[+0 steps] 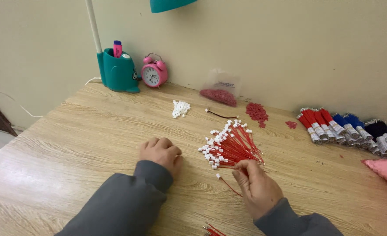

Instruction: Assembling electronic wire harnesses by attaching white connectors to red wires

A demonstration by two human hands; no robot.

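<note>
Step in hand, judged from the layout: picking single wires from the pile (pixel 230 146).

Right hand (pixel 257 185): fingers pinched narrow, gripping one red wire (pixel 228 184) near the pile's lower end. Wire running toward 8 o'clock from the fingertips, white connector (pixel 218 176) at its far end, lying on the table (pixel 93 144).

Left hand (pixel 160 153): curled into a loose fist, resting knuckles-up on the table at 9 o'clock of the pile, well apart from it. Holding anything or not: cannot tell.

Next move, as a judgement: calling for drawing the pinched wire clear without dragging neighbours, since the strands are overlapping closely.

Pile appearance: thin red wires fanned out, white connectors clustered at the 9 o'clock side, bare ends converging toward 4 o'clock.

Surroundings: loose white connectors (pixel 180 108) at 11 o'clock of the pile; a dark wire (pixel 222 116) at 12 o'clock; red bits (pixel 257 112) at 1 o'clock; bundled red and blue wires (pixel 333 124) at 2 o'clock; pink clock (pixel 153 73) and teal lamp base (pixel 117 72) by the wall.
</note>
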